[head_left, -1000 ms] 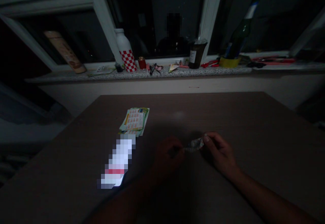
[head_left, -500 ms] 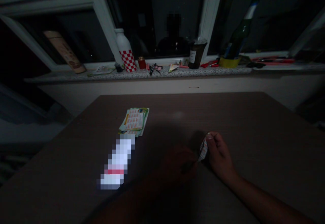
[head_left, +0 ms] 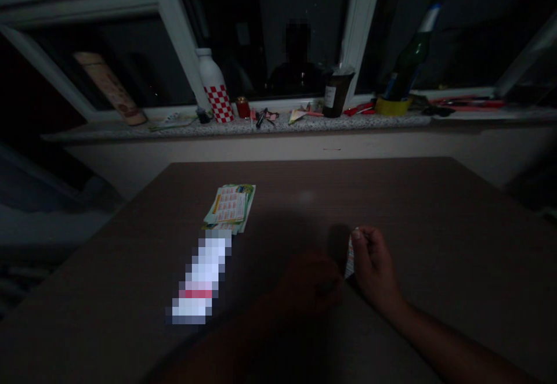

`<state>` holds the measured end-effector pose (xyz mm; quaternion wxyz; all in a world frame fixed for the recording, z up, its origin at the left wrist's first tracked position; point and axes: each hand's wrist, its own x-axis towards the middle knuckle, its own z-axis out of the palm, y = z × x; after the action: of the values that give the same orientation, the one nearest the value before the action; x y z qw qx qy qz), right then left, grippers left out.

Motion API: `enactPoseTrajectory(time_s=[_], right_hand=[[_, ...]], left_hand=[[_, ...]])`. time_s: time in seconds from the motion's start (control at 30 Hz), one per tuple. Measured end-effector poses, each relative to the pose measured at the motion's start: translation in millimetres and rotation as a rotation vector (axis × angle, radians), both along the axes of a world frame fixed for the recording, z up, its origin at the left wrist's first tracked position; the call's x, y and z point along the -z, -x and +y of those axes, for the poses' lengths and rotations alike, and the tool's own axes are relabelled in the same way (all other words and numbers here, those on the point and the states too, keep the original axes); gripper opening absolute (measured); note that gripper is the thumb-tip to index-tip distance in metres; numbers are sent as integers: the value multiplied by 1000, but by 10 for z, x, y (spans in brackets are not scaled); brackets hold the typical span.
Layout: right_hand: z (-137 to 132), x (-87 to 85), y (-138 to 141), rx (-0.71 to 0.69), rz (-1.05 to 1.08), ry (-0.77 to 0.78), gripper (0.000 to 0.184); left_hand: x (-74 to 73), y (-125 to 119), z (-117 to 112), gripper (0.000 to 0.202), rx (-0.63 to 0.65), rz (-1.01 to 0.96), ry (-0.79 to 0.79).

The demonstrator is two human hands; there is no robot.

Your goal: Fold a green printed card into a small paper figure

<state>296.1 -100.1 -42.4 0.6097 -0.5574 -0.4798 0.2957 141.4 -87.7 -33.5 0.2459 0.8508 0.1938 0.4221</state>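
Observation:
The scene is dim. My right hand [head_left: 375, 265] pinches the top of a small folded paper piece [head_left: 349, 259] and holds it upright just above the brown table [head_left: 435, 210]. My left hand [head_left: 310, 285] lies in shadow beside it, fingers curled at the paper's lower end. Both hands are close together near the table's front middle.
A lit phone screen [head_left: 199, 279] lies left of my hands, with a stack of printed paper sheets [head_left: 230, 205] behind it. The window sill holds a red-checked white bottle [head_left: 213, 87], a dark cup [head_left: 336, 94], a green bottle [head_left: 409, 53] and small clutter.
The paper has turned from lying sideways between my hands to standing upright. My left hand has dropped lower and nearer to me; my right hand has barely shifted.

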Motion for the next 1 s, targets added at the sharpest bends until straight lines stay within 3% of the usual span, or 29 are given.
enactPoseTrajectory(time_s=[0.33,0.5,0.67,0.77,0.87,1.0], right_hand=[[69,71,-60,45,-238,-8,21],[24,47,-24,-59,-365,-24,16],[-24,-5,17,-136,-478,-73,10],[-24,5,5,-208,-431,-49,11],[-20,16,-31,-291,-252,8,18],[-15,-6,-88,-529,-89,106,25]], left_hand=[[24,6,58,13,-1,46,328],[-36,-29,73,18,-138,117,496],[-63,-65,64,21,-150,86,567],[-56,-48,63,21,-151,102,570],[-48,-5,73,22,-156,63,604],[-22,49,97,26,-155,-69,721]])
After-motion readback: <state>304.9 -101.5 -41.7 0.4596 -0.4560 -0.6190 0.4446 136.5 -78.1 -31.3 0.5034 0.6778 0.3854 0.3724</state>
